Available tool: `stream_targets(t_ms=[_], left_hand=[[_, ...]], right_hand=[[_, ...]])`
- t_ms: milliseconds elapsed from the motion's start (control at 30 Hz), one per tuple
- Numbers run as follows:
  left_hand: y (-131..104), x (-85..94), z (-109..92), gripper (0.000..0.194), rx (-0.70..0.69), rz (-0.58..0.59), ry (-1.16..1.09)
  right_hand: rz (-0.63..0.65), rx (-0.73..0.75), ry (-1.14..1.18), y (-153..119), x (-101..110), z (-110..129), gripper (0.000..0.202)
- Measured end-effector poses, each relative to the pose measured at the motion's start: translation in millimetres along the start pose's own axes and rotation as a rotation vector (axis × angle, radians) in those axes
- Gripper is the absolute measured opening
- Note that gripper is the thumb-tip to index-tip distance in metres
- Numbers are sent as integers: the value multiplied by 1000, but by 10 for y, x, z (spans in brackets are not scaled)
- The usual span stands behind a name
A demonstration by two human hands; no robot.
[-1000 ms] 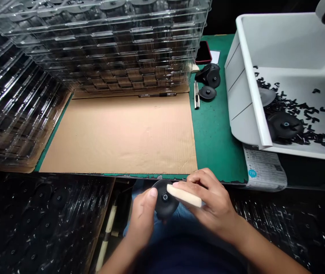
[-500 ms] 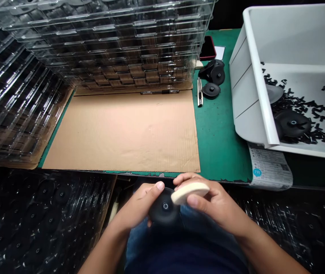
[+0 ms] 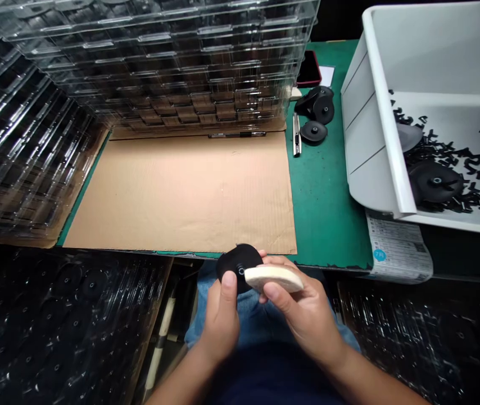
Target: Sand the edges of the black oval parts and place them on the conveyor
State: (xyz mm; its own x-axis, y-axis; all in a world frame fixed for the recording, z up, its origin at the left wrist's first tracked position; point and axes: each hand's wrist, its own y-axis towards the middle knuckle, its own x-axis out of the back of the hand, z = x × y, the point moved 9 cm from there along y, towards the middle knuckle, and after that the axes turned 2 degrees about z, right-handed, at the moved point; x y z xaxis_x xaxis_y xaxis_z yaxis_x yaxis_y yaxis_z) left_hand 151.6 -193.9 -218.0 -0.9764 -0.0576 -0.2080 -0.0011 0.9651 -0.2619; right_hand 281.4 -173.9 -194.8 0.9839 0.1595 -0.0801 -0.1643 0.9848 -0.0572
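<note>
My left hand (image 3: 222, 320) grips a round black disc-shaped part (image 3: 236, 260) by its near edge, thumb on top; a small ring shows at its centre. My right hand (image 3: 303, 304) pinches a flat cream-coloured pad (image 3: 276, 277) between thumb and fingers. The pad's left tip overlaps the right side of the black part in view; whether they touch I cannot tell. Both hands are over my lap, just in front of the table edge.
A cardboard sheet (image 3: 181, 197) lies on the green table (image 3: 324, 208). Stacked clear trays (image 3: 172, 67) rise behind and left. On the right are a pen (image 3: 236, 135), a utility knife (image 3: 296, 135), black parts (image 3: 313, 132) and a white bin (image 3: 392, 129) with small black pieces.
The black part has moved up and slightly left, tilted towards the table edge, with my left hand now below it. My right hand and the pad have shifted slightly left.
</note>
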Motion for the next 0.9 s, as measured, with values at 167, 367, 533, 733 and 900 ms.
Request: stream_targets(t_ms=[167,367,533,733,900], left_hand=[[8,153,-87,51,-27,-165,150],[-30,168,-161,47,-21,-202,184],[-5,89,-39,54,113,-38,137],[-50,20,79,57,317,70,85],[-64,55,48,56,311,43,139]], right_hand=[[-15,161,-184,23,142,211,29],[169,512,-637,-97,-126,477,41],[145,508,-731,28,-19,420,35],[95,481,-659,163,99,422,32],[40,468,-587,63,197,488,43]])
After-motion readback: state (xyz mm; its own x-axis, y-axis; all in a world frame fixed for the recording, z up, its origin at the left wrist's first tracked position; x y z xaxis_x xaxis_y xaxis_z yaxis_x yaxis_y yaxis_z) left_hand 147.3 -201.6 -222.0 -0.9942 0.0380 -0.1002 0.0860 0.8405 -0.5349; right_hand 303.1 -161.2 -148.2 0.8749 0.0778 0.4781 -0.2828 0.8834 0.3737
